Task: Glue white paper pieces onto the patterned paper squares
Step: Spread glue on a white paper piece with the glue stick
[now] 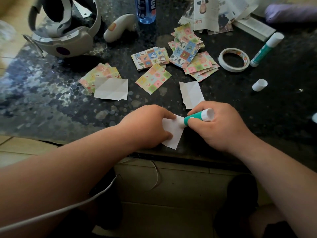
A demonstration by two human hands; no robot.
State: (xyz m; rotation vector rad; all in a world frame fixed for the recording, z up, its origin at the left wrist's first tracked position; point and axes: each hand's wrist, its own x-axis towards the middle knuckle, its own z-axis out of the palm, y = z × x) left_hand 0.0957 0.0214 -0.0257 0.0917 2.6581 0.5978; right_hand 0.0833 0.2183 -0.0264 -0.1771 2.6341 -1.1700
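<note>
Dark speckled stone table (pixel 51 103) carries piles of colourful patterned paper squares (pixel 149 59) toward its far side. At the near edge, the left hand (pixel 147 126) presses a small white paper piece (pixel 171 133) flat, its grip apart. The right hand (pixel 221 127) has its grip clamped on a green-and-white glue stick (pixel 197 117), whose tip touches that piece.

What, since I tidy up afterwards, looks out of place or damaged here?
A loose white cap lies on its side, apart from the glue stick in the right hand. The white paper piece nearby has a ragged torn edge.
</note>
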